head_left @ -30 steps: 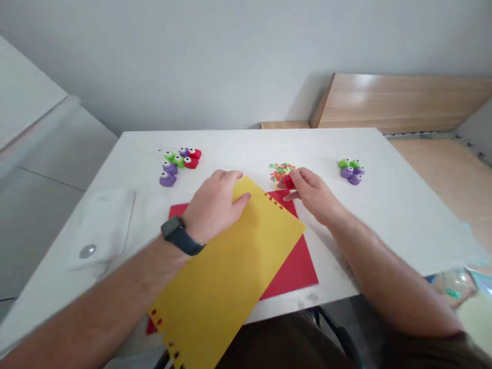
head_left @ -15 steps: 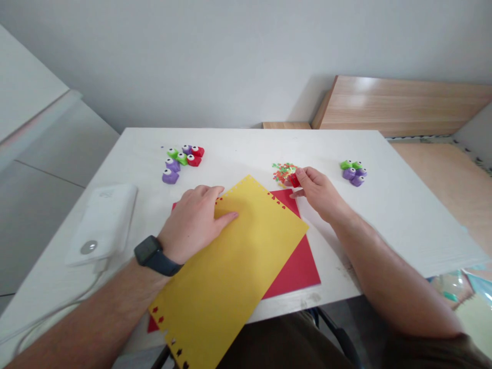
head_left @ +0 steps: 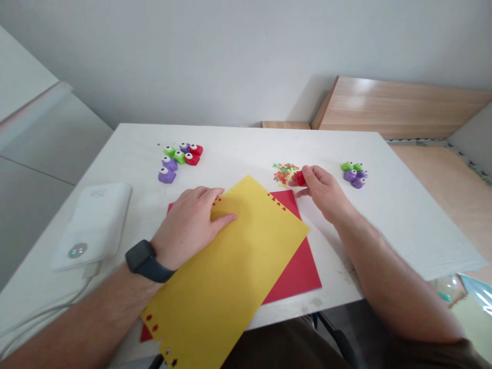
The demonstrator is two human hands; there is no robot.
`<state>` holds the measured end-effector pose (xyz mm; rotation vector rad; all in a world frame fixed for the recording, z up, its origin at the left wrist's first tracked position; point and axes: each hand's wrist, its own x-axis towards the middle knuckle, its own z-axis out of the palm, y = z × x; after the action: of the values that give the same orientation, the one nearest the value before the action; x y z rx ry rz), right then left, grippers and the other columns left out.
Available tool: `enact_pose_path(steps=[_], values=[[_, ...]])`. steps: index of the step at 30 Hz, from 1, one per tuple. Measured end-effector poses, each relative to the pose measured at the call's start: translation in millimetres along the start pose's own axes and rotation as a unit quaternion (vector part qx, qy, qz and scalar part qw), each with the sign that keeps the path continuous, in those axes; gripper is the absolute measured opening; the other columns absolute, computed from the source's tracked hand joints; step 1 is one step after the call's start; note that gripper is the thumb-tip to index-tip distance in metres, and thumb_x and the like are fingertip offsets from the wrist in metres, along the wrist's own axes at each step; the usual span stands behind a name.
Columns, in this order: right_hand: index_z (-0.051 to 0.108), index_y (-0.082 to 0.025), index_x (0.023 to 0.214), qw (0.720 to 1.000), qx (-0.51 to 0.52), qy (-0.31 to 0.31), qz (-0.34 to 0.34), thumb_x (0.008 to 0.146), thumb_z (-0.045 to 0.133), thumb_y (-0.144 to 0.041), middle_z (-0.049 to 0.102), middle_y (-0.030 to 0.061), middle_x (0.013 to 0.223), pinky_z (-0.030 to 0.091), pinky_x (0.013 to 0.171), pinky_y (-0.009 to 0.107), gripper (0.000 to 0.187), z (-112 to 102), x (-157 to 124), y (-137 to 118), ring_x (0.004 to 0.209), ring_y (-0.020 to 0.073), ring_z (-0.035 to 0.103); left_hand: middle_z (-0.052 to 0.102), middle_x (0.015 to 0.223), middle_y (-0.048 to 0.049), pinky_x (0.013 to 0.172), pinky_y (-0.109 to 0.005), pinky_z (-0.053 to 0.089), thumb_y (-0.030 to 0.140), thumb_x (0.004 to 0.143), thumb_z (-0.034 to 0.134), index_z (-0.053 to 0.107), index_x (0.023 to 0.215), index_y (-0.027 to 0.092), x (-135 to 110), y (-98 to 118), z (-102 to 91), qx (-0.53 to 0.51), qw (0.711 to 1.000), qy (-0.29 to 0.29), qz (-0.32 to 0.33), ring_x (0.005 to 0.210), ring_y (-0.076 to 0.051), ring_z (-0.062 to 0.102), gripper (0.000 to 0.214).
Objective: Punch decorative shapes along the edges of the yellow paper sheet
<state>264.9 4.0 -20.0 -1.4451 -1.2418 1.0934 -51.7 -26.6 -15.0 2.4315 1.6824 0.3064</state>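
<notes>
My left hand (head_left: pixel 188 218) lies over the left edge of a yellow sheet of paper (head_left: pixel 242 256), thumb across its top and the other fingers along the edge, partly hidden. Small star and heart holes line the sheet's edges. Under it lies a red sheet (head_left: pixel 295 271), its right side and corners showing. My right hand (head_left: pixel 323 192) pinches a small red craft punch (head_left: pixel 300 178) between thumb and fingers, mostly covered by them. Just left of that punch is a pile of colourful paper cut-outs (head_left: pixel 283 174) on the white table (head_left: pixel 238 148).
Several green, purple and red punches (head_left: pixel 179 159) stand at the back left. More green and purple punches (head_left: pixel 355 175) sit at the right. A white power bank (head_left: pixel 94 225) with a cable (head_left: pixel 61 307) lies on the left. The yellow sheet overhangs the front table edge.
My right hand has shifted slightly right with the red punch, uncovering more of the cut-outs. The left hand still rests on the yellow sheet; the view has moved a little.
</notes>
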Motion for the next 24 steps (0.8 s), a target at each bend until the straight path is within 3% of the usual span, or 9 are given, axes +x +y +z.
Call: enact_pose_path(steps=[4, 12, 17, 21, 24], values=[[0.064, -0.021, 0.084, 0.999, -0.041, 0.001, 0.025, 0.085, 0.066, -0.083, 0.072, 0.0056, 0.084, 0.058, 0.054, 0.028, 0.062, -7, 3, 0, 0.076, 0.0189, 0.069, 0.072, 0.121, -0.013, 0.104, -0.049, 0.052, 0.051, 0.093, 0.072, 0.067, 0.125, 0.017, 1, 0, 0.1, -0.006, 1.0, 0.0, 0.008, 0.114, -0.035, 0.065, 0.047], [0.064, -0.022, 0.089, 0.999, -0.034, 0.039, -0.002, 0.089, 0.065, -0.079, 0.073, 0.0051, 0.085, 0.059, 0.058, 0.028, 0.057, -10, 8, 3, 0.08, 0.0193, 0.072, 0.072, 0.122, -0.0127, 0.104, -0.048, 0.053, 0.05, 0.09, 0.074, 0.067, 0.126, 0.019, 2, -1, -1.1, -0.026, 1.0, -0.004, 0.011, 0.115, -0.034, 0.067, 0.048], [0.064, -0.022, 0.082, 0.997, -0.068, 0.028, 0.029, 0.088, 0.064, -0.081, 0.074, 0.006, 0.079, 0.056, 0.058, 0.03, 0.059, -13, 10, 4, 0.069, 0.0176, 0.066, 0.072, 0.123, -0.0126, 0.103, -0.047, 0.053, 0.048, 0.088, 0.076, 0.067, 0.127, 0.019, 2, -2, -3.0, -0.038, 0.999, -0.01, 0.007, 0.116, -0.035, 0.067, 0.049], [0.065, -0.023, 0.087, 0.999, -0.033, 0.028, 0.013, 0.086, 0.066, -0.082, 0.074, 0.0049, 0.082, 0.058, 0.064, 0.032, 0.059, -11, 10, 6, 0.075, 0.0191, 0.069, 0.072, 0.124, -0.0124, 0.103, -0.046, 0.053, 0.047, 0.088, 0.075, 0.066, 0.128, 0.02, 2, -1, -2.6, -0.045, 0.999, -0.012, 0.002, 0.115, -0.033, 0.068, 0.049], [0.064, -0.023, 0.085, 1.0, 0.009, -0.006, 0.011, 0.083, 0.068, -0.083, 0.074, 0.0049, 0.085, 0.06, 0.068, 0.033, 0.06, -7, 7, 4, 0.082, 0.0212, 0.071, 0.071, 0.124, -0.0126, 0.103, -0.045, 0.053, 0.045, 0.088, 0.075, 0.065, 0.129, 0.02, 2, 0, -2.6, -0.052, 0.999, -0.011, 0.0, 0.114, -0.033, 0.067, 0.049]])
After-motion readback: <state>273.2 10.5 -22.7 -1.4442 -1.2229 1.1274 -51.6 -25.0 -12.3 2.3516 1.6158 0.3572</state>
